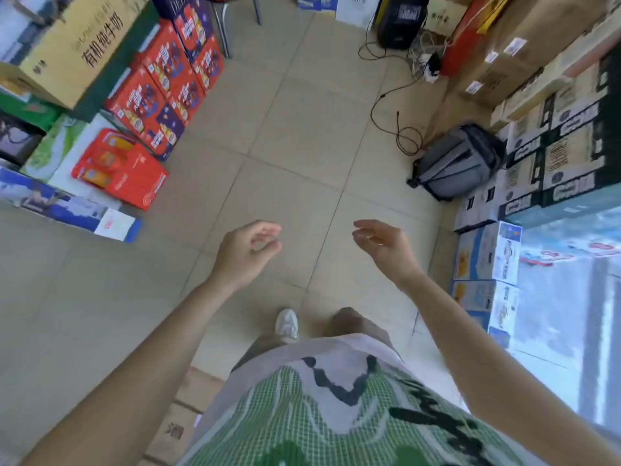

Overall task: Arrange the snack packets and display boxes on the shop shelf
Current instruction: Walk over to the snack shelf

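Observation:
I look down at a tiled shop floor. My left hand hangs over the floor with loosely curled fingers and holds nothing. My right hand is beside it, fingers relaxed, also holding nothing. Red and purple display boxes are stacked on the left, with a red carton lying in front of them. No snack packets or shop shelf are in view.
A large tan carton and a blue box sit at the left. A grey bag, black cables and stacked cartons line the right. A stool's legs stand at the back. My shoe is below.

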`<state>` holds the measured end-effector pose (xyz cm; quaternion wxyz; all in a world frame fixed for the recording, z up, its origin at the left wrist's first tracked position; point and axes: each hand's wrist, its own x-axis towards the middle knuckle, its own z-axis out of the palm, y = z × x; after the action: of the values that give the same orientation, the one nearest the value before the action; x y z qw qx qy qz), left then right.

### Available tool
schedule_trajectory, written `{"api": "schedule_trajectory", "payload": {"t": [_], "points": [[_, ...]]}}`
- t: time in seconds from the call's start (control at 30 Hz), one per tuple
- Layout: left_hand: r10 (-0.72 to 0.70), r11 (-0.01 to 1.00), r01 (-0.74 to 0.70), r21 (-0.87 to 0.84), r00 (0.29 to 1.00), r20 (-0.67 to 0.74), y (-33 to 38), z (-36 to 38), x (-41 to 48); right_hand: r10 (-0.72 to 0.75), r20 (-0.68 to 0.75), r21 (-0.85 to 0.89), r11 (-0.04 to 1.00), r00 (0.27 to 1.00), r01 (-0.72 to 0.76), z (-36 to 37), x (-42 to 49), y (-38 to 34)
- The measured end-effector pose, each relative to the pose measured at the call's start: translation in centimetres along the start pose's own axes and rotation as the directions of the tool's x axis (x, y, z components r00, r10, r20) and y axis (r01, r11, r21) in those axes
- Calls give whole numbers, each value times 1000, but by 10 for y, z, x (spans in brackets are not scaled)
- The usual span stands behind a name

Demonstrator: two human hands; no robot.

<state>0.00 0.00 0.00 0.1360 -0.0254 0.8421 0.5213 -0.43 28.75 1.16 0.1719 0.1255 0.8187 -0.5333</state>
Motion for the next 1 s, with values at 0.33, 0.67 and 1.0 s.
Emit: {"api": "schedule_trajectory", "payload": {"t": [0.33,0.67,1.0], "points": [[-83,996,84,-19,995,57,14,-4,122,236,-38,-24,971,971,-237,-7,68,22],[-214,963,200,178,975,65,22,-19,227,204,36,-9,979,978,-204,-54,218,-30],[-382,904,365,221,923,41,3,-65,313,36,94,-44,999,995,-32,-53,380,-132]]}}
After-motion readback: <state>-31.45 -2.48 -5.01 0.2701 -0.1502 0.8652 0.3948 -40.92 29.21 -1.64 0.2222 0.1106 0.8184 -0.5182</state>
